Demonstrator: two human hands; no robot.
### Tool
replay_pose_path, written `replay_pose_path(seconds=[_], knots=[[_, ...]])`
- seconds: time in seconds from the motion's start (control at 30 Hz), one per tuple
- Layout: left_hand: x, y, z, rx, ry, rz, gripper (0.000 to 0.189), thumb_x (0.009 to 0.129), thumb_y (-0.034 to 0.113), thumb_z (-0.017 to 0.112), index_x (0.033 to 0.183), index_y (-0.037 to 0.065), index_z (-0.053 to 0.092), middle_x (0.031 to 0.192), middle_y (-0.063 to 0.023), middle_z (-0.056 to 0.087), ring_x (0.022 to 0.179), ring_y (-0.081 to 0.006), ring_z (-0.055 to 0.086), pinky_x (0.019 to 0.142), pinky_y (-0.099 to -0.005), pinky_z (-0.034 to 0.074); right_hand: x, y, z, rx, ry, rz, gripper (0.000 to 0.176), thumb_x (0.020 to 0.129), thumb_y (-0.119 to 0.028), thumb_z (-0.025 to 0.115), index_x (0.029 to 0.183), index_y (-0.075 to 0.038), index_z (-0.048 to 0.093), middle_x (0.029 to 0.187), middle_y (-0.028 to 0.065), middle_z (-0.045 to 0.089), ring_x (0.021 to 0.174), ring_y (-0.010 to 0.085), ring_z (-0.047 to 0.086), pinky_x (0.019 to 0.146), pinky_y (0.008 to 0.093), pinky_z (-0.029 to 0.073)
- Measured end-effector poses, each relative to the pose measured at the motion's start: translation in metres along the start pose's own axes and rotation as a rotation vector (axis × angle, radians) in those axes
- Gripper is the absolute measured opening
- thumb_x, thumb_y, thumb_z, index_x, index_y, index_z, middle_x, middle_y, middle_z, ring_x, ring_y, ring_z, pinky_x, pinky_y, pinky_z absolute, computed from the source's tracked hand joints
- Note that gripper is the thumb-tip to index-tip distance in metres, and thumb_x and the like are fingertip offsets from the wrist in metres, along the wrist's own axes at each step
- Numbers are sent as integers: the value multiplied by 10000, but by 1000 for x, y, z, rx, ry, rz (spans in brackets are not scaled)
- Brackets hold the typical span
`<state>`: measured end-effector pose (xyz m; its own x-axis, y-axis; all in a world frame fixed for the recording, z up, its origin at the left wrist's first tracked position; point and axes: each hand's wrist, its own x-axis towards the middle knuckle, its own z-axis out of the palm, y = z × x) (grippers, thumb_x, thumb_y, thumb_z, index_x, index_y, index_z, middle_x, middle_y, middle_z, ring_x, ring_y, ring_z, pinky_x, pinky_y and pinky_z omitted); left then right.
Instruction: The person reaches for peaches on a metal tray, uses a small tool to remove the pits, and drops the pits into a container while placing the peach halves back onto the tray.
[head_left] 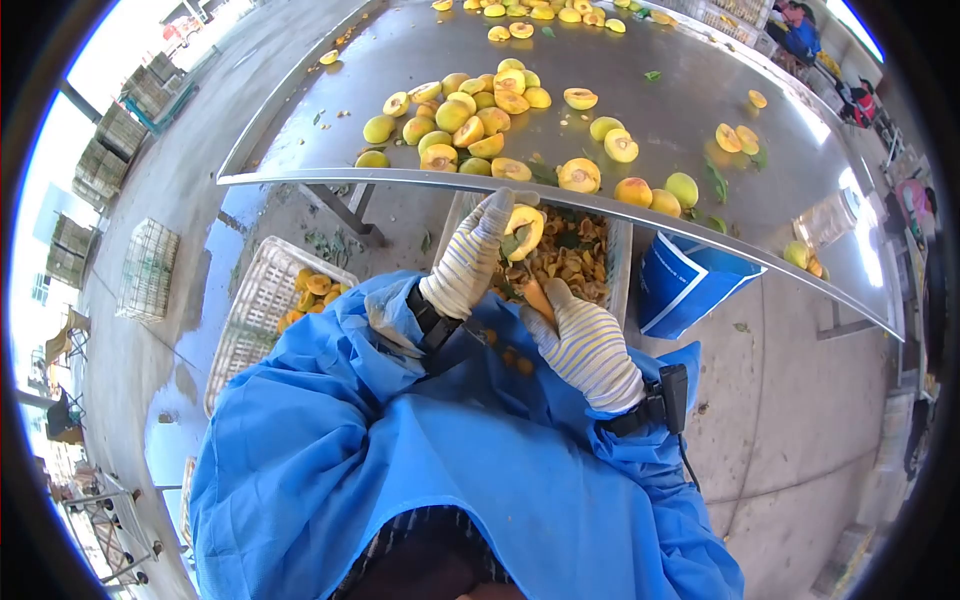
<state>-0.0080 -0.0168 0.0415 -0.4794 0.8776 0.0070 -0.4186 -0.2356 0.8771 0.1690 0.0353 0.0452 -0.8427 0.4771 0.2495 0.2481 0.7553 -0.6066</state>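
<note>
My left hand (474, 255), in a striped glove, holds a halved yellow fruit (522, 232) with its cut face showing, just below the metal table's front edge. A tool with an orange-brown handle (538, 300) is gripped in my gloved right hand (590, 350); its tip points up toward the fruit and its blade is hard to make out. Beneath both hands stands a crate of fruit pieces (575, 262). Whole and halved fruits (465, 118) lie heaped on the table (660, 110) beyond my hands.
At the left is a white crate (240, 325) with yellow fruit pieces. A blue container (680, 285) stands right of the middle crate. A clear container (826, 220) rests near the table's right corner. People (795, 35) are partly visible at the upper right.
</note>
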Motion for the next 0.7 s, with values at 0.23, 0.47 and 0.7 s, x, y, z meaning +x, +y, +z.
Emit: replay_pose_path(seconds=[0.23,0.47,0.7], knots=[[6,-5,-4,32,-59,7,600,958,559,505,1221,25,582,1082,-74,657,1000,-139,622,846,-250,511,6,2,-6,49,186,62,284,906,-301,633,1001,-48,545,701,210,631,676,416,632,580,497,494],[5,4,-2,-24,25,11,604,955,555,512,1224,19,586,1109,-94,662,1005,-174,643,882,-300,522,0,27,-4,-51,41,97,299,917,-282,616,1038,-18,546,722,256,604,695,461,604,580,494,470],[8,-13,-9,-27,-50,-35,621,921,569,563,1223,28,581,1121,-123,657,998,-188,648,892,-327,531,9,18,0,132,178,84,296,923,-310,608,968,-31,520,693,238,613,647,439,618,556,516,468]])
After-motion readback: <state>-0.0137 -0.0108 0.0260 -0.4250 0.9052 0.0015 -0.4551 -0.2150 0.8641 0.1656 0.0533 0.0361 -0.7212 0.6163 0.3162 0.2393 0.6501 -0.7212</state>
